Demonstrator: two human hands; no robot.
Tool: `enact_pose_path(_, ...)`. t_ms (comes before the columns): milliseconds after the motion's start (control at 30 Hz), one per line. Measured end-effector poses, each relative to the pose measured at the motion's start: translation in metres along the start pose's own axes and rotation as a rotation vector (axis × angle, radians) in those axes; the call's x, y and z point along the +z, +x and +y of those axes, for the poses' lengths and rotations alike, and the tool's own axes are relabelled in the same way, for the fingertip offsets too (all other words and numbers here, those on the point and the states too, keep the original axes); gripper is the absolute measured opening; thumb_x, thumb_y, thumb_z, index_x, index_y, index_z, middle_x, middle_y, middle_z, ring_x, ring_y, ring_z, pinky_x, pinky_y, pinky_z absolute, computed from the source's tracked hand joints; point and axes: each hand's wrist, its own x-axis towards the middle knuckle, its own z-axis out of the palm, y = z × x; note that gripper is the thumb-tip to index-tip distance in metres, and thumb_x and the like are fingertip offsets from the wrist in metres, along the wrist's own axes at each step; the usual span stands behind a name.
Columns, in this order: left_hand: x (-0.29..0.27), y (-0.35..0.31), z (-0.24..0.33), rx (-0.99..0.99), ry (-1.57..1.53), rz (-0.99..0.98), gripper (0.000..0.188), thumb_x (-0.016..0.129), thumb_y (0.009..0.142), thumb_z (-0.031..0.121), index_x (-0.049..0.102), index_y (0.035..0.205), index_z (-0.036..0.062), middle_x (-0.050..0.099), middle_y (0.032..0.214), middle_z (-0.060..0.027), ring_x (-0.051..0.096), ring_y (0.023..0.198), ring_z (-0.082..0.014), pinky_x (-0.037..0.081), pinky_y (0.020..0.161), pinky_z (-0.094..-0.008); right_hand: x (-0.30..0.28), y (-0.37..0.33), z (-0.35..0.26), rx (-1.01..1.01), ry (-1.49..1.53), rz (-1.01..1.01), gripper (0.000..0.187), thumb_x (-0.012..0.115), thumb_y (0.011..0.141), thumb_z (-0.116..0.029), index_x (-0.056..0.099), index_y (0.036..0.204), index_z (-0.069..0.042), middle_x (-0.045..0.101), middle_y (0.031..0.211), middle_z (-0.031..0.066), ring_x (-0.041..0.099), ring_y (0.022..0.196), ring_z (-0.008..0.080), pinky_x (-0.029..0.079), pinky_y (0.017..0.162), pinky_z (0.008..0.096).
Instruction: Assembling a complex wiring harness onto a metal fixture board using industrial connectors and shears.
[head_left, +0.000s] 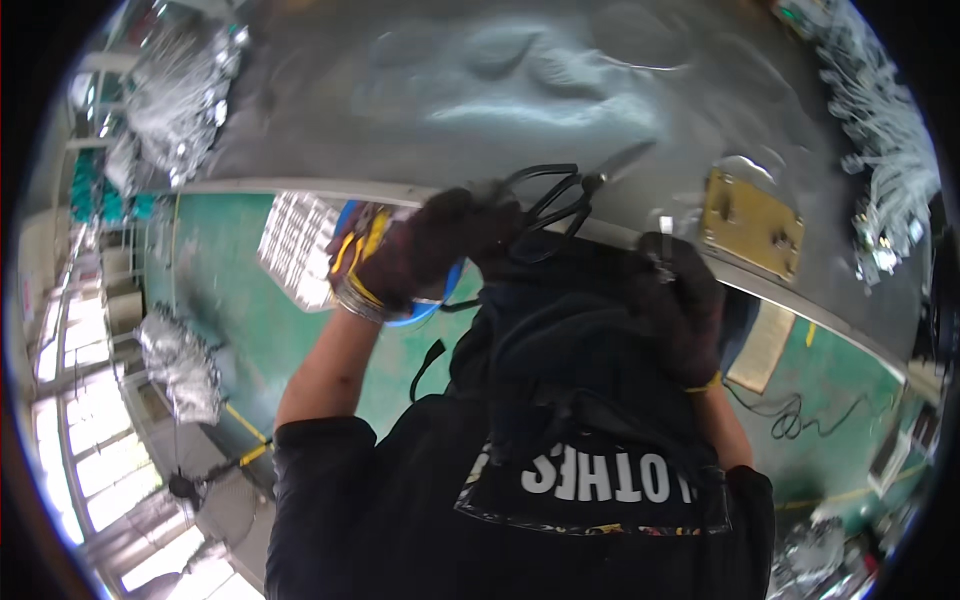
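Observation:
Both my hands wear dark gloves with yellow at the cuffs. My left hand (435, 245) is at the table's near edge, its fingers closed at the handle loops of a pair of black-handled scissors (572, 195). The blades point away to the right over the metal tabletop, and the lower loop hangs past the edge. My right hand (685, 310) is closed in front of my body, gripping a small shiny piece (665, 250) that sticks up from the fingers. Its exact kind cannot be made out. A brass-coloured metal plate fixture (752, 225) lies just right of that hand.
The grey metal table (420, 120) spans the front. Bundles of clear, wire-like parts lie at its far left (185, 95) and right (890, 170). Beneath are a white slotted crate (298, 250), a blue container (425, 310) and a black cable (800, 425) on the green floor.

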Motion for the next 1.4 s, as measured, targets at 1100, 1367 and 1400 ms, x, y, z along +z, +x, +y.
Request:
enact_pose_path(1100, 0.152, 0.113, 0.006, 0.53, 0.612, -0.211, 0.042, 0.081, 0.089, 0.025, 0.067, 0.124, 0.0072, 0.071, 0.112, -0.0152, 0.07, 0.101, -0.0315, 0.054, 0.091, -0.0419, -0.056, -0.041, 0.009, 0.152, -0.095, 0.558, 0.048, 0.058, 0.105, -0.019, 0.047, 0.147, 0.001, 0.062, 0.132, 0.0144, 0.062, 0.114, 0.0198, 0.051, 0.096, 0.0318)
enact_pose_path(1367, 0.161, 0.1, 0.04, 0.514, 0.874, -0.379, 0.065, 0.085, 0.081, 0.041, 0.061, 0.135, 0.0123, 0.063, 0.124, -0.0192, 0.061, 0.114, -0.0384, 0.049, 0.099, -0.0486, -0.085, -0.021, 0.035, -0.312, -0.961, 0.189, 0.052, 0.065, 0.098, -0.014, 0.051, 0.145, 0.003, 0.063, 0.134, 0.0107, 0.062, 0.118, 0.0169, 0.052, 0.1, 0.0339)
enact_pose_path(1400, 0.161, 0.099, 0.036, 0.509, 0.871, -0.382, 0.065, 0.085, 0.081, 0.041, 0.061, 0.135, 0.0123, 0.063, 0.124, -0.0192, 0.061, 0.114, -0.0384, 0.049, 0.099, -0.0486, -0.079, -0.017, 0.032, -0.016, -0.321, 0.265, 0.054, 0.067, 0.097, -0.015, 0.051, 0.145, 0.003, 0.064, 0.13, 0.0121, 0.063, 0.115, 0.0168, 0.053, 0.098, 0.0334)
